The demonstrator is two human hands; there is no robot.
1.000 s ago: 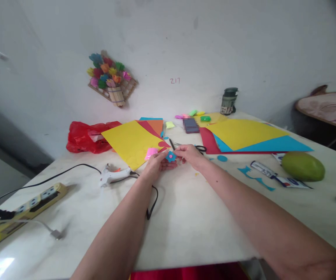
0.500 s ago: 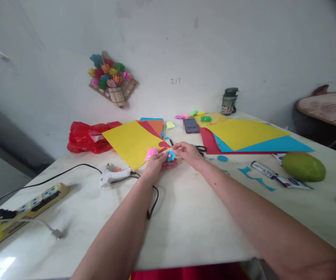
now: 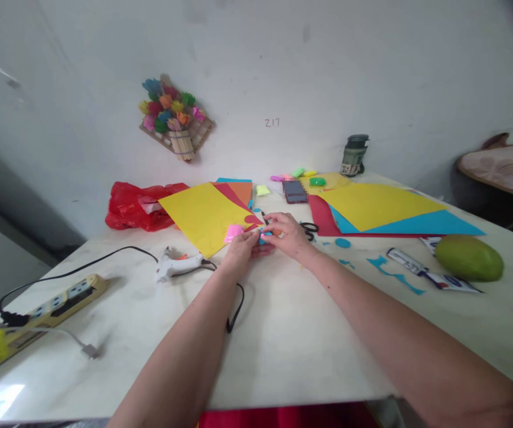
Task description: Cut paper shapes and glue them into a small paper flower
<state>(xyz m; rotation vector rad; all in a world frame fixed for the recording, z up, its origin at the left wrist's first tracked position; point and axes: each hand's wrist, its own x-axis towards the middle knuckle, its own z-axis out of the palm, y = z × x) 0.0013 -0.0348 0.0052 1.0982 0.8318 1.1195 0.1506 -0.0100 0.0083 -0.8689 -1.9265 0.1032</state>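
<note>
A white marbled table (image 3: 278, 333) carries everything, its far edge along the wall. A large yellow paper sheet (image 3: 209, 217) lies towards its far left corner; a white glue gun (image 3: 178, 264) lies nearer the left edge. The left hand (image 3: 244, 249) pinches a blue paper flower between thumb and fingers, while the right hand (image 3: 289, 235) closes thumb and fingertips on it from the other side. A pink packet (image 3: 233, 232) sits just beside the left hand. The blue paper flower (image 3: 263, 241), well in from the near edge, is small and bright, its outline mostly covered by fingers, with a pink spot showing.
</note>
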